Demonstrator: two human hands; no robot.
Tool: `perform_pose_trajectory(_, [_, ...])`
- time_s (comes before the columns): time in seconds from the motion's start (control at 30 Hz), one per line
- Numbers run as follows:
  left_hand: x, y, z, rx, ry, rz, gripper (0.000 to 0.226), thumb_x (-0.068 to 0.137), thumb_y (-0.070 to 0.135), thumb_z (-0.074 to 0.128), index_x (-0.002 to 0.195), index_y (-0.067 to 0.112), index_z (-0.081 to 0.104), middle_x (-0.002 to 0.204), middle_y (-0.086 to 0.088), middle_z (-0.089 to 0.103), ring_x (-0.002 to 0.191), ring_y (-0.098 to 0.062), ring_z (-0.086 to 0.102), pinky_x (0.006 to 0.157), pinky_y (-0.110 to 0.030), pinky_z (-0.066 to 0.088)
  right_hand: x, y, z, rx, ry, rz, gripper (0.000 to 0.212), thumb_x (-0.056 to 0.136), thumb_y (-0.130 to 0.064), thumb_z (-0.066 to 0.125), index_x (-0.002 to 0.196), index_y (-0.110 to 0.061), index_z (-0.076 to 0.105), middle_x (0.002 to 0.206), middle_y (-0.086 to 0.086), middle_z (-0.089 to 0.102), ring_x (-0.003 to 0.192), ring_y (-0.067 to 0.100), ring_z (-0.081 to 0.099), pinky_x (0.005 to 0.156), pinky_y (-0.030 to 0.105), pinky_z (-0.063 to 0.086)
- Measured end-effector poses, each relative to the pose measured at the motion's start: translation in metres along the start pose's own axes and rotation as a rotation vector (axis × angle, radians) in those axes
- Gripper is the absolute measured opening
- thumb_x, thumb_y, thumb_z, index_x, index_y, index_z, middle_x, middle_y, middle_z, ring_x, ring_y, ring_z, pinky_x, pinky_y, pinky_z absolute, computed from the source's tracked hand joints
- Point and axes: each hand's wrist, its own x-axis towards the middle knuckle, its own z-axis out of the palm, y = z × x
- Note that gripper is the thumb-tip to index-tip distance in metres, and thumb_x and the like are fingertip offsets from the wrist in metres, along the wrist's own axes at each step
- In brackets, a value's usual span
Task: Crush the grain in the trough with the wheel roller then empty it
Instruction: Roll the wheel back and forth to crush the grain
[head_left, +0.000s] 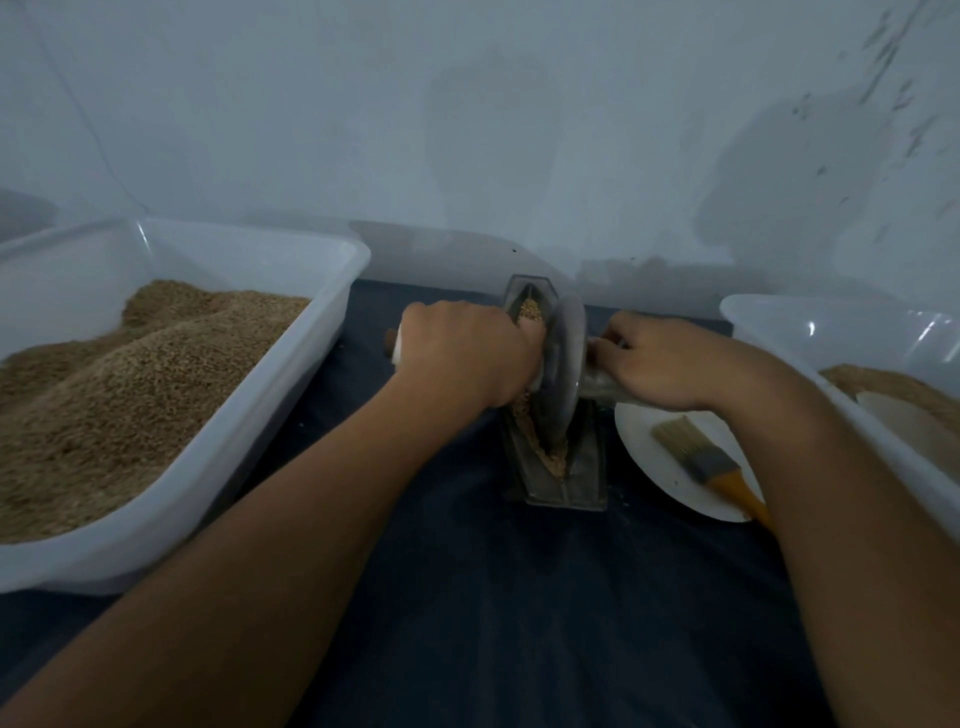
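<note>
The person stands the wheel roller (563, 369) in the narrow trough (558, 467) on the dark bench (467, 597) and holds its handle on both sides. The left hand (462, 358) has its fingers (530, 332) curled tight round the left end of the handle, and the right hand (660, 364) has its fingers wrapped round the right end. The wheel sits between the two sets of fingers. The grain (545, 452) lies in the trough, under the fingers and on toward the person, and a little more shows just past the fingers at the far end. It looks partly crushed, though it is hard to tell how fine. So the crushing seems to be under way and not done, and the emptying is still left to do. A big tub (332, 291) of grain sits out past the left fingers. A plate (654, 467) with a brush (696, 452) and another tub (769, 322) lie out past the right fingers.
</note>
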Motion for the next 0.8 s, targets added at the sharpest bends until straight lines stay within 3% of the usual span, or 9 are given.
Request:
perform_pose_trajectory(0.2, [0.007, 0.000, 0.005, 0.047, 0.008, 0.001, 0.061, 0.092, 0.051, 0.006, 0.075, 0.019, 0.056, 0.072, -0.007, 0.053, 0.062, -0.026, 0.045, 0.066, -0.040, 0.032, 0.005, -0.003, 0.016, 0.046, 0.108, 0.036, 0.044, 0.101, -0.059, 0.024, 0.080, -0.025, 0.041, 0.076, 0.001, 0.051, 0.069, 0.013, 0.048, 0.054, 0.031, 0.028])
perform_pose_trajectory(0.4, [0.017, 0.001, 0.011, 0.023, 0.058, -0.034, 0.057, 0.096, 0.051, 0.014, 0.064, 0.019, 0.048, 0.063, -0.005, 0.045, 0.060, -0.026, 0.046, 0.063, -0.038, 0.035, 0.021, -0.005, 0.027, -0.059, 0.162, 0.057, 0.041, 0.103, -0.052, 0.018, 0.079, -0.024, 0.035, 0.078, 0.003, 0.048, 0.065, 0.019, 0.045, 0.059, 0.037, 0.031])
perform_pose_trajectory(0.53, [0.023, 0.002, 0.016, -0.011, 0.107, -0.046, 0.058, 0.097, 0.051, 0.017, 0.058, 0.018, 0.045, 0.059, -0.003, 0.041, 0.062, -0.027, 0.047, 0.064, -0.038, 0.037, 0.031, -0.006, 0.027, -0.087, 0.184, 0.061, 0.034, 0.105, -0.047, 0.022, 0.090, -0.021, 0.039, 0.102, 0.014, 0.057, 0.085, 0.031, 0.053, 0.071, 0.040, 0.037])
perform_pose_trajectory(0.63, [0.029, 0.000, 0.018, -0.026, 0.133, -0.039, 0.053, 0.099, 0.046, 0.023, 0.056, 0.020, 0.040, 0.056, -0.001, 0.035, 0.061, -0.026, 0.045, 0.068, -0.041, 0.047, 0.039, -0.005, 0.027, -0.077, 0.203, 0.060, 0.039, 0.104, -0.049, 0.022, 0.100, -0.017, 0.043, 0.114, 0.019, 0.060, 0.105, 0.037, 0.058, 0.075, 0.040, 0.036])
perform_pose_trajectory(0.8, [0.040, 0.000, 0.018, -0.021, 0.070, -0.089, 0.052, 0.098, 0.047, 0.022, 0.058, 0.019, 0.041, 0.061, -0.003, 0.042, 0.062, -0.028, 0.045, 0.075, -0.049, 0.053, 0.054, -0.003, 0.025, -0.084, 0.175, 0.061, 0.038, 0.105, -0.046, 0.021, 0.100, -0.015, 0.043, 0.119, 0.022, 0.057, 0.105, 0.038, 0.056, 0.078, 0.039, 0.038])
